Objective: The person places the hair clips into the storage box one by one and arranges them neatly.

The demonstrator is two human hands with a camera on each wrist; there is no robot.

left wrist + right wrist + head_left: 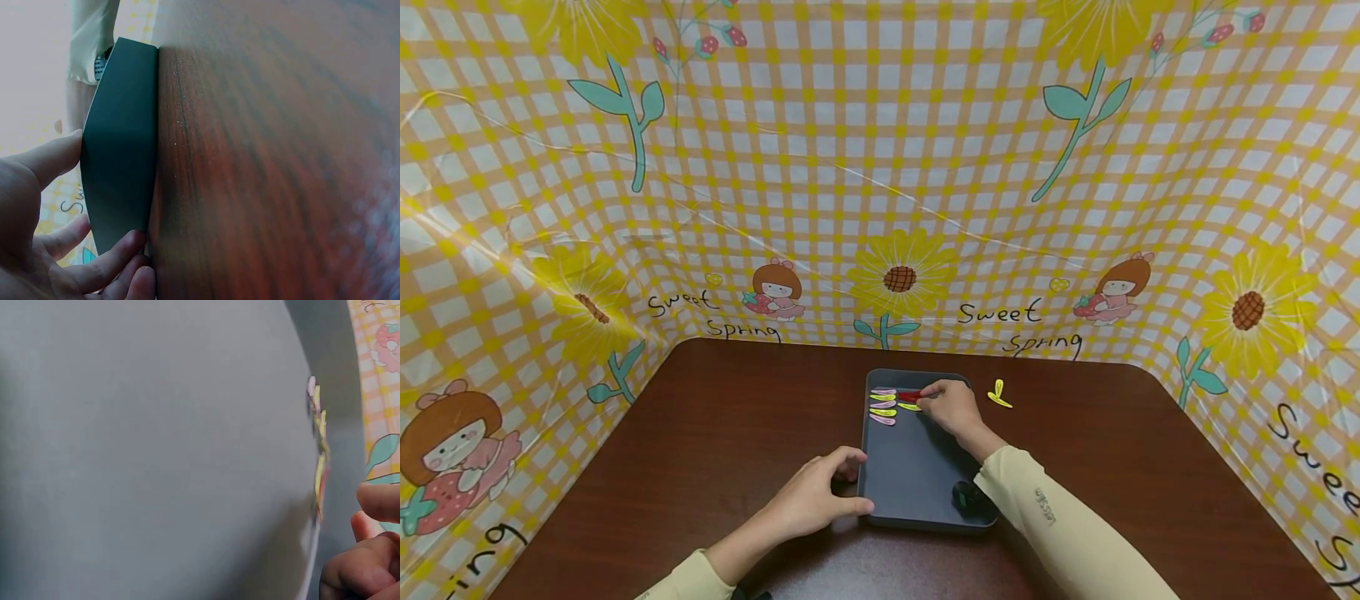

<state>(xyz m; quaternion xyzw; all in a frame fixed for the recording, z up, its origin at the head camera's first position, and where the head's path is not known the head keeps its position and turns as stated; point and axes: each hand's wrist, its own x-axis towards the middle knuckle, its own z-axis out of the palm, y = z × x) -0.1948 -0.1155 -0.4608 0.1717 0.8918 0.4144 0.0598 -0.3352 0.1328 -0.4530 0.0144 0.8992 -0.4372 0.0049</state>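
A dark grey tray [917,479] lies on the table, its left wall beside my left hand [812,497]. That hand's thumb and fingers are spread along the wall, touching it in the left wrist view. Inside, pink and yellow snap hair clips [883,406] form a column at the far left. Beside them lie a red hair clip [909,397] and a yellow hair clip [909,407]. My right hand [951,406] reaches over the tray, fingertips at the red clip's right end in the head view. In the right wrist view, nothing shows between its fingertips.
Two yellow hair clips [999,394] lie on the brown table [760,408], right of the tray's far end. A dark device [967,498] sits under the right cuff, over the tray. Checked cloth [887,175] rises behind the table and along both sides.
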